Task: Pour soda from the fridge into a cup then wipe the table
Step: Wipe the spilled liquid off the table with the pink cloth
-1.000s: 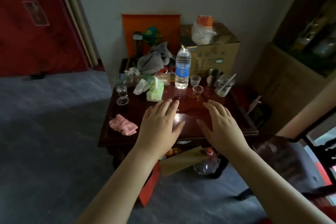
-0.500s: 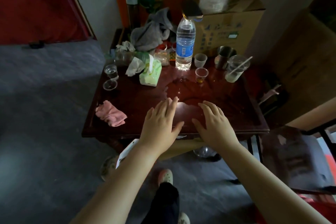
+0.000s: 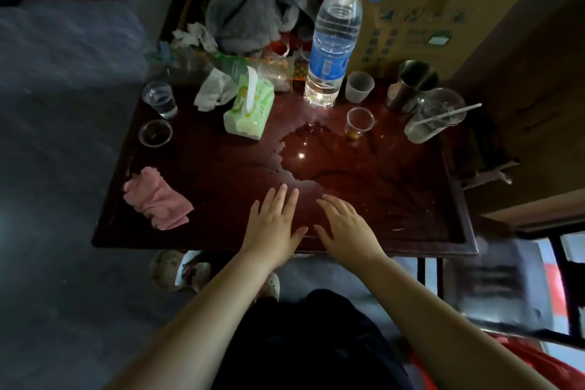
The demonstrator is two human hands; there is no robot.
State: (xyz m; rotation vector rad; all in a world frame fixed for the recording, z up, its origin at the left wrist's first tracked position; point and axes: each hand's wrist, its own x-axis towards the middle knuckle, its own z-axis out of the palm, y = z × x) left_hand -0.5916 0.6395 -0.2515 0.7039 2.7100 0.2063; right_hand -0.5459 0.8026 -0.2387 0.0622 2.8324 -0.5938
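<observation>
Fingers (image 3: 280,199) of the left hand (image 3: 273,228) and right hand (image 3: 348,231) lie straight and close together, holding nothing, over the near edge of the table (image 3: 205,231), tips at a spill (image 3: 313,155). Just beyond it stands the cup (image 3: 359,122) with a little amber drink. The pink cloth (image 3: 156,199) lies well to their left, probably for wiping.

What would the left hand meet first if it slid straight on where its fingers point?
Probably the puddle of spilled liquid just beyond the left hand, then the water bottle; depth is unclear.
</observation>
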